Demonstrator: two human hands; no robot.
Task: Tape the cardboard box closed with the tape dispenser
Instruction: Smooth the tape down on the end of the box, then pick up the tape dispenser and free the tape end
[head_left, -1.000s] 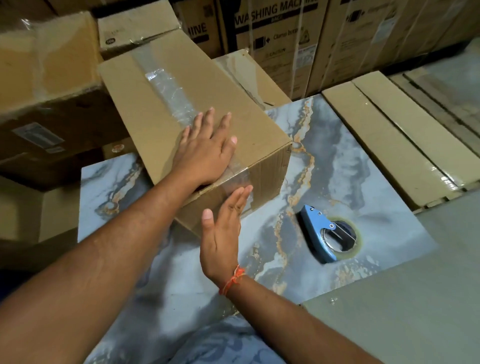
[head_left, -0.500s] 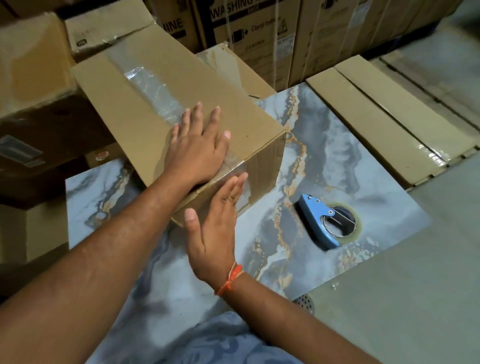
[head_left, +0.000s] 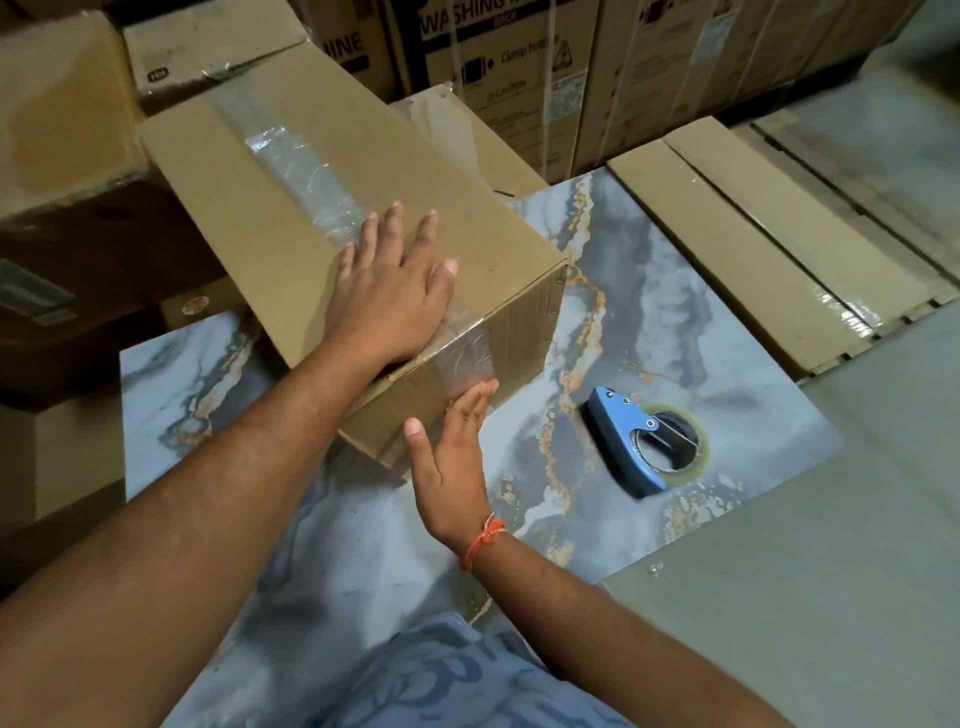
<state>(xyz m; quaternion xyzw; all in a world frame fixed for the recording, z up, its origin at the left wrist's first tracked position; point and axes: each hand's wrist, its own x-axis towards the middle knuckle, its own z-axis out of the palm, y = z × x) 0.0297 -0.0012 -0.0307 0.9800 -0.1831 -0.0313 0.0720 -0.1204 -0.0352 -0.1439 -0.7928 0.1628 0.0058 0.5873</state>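
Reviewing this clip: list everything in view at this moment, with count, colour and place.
cardboard box: one, brown, on the marbled slab, centre-left
clear tape: one strip, along the box top and down its near end
tape dispenser: one, blue, lying on the slab, right of the box
marbled slab: one, grey-blue with orange veins, under the box
printed cartons: several, brown, stacked behind
flat cardboard packs: two, tan, right
left hand: flat on the box top
right hand: open, fingertips at the taped end; orange thread on wrist
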